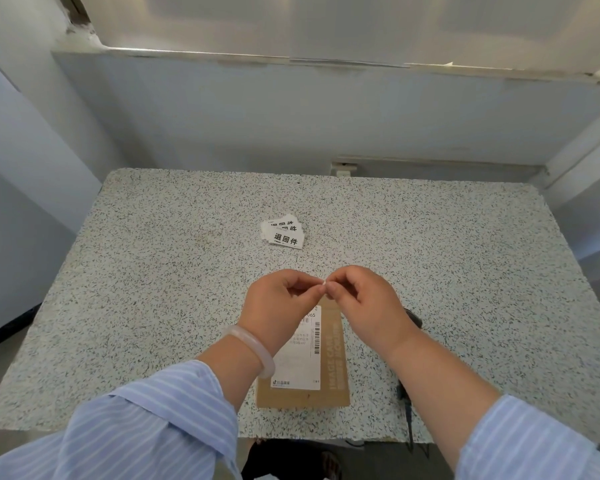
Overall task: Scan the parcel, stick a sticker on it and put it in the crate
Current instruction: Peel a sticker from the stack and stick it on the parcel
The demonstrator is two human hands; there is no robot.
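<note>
The speckled table (153, 289) lies mostly bare out to its edges. Near its front edge sits the parcel (329, 379), printed "IMAGE CARE". Loose stickers (284, 233) lie beyond. Left hand (278, 303) and right hand (364, 299) pinch a tiny white scrap (324, 283) together.

Stickers (284, 233) read "退回件"; parcel (333, 355) label (298, 355) shows "065"

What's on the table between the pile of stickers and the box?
Your two hands, left and right, pinching something small and white above the table, between the stickers and the box; head view.
</note>
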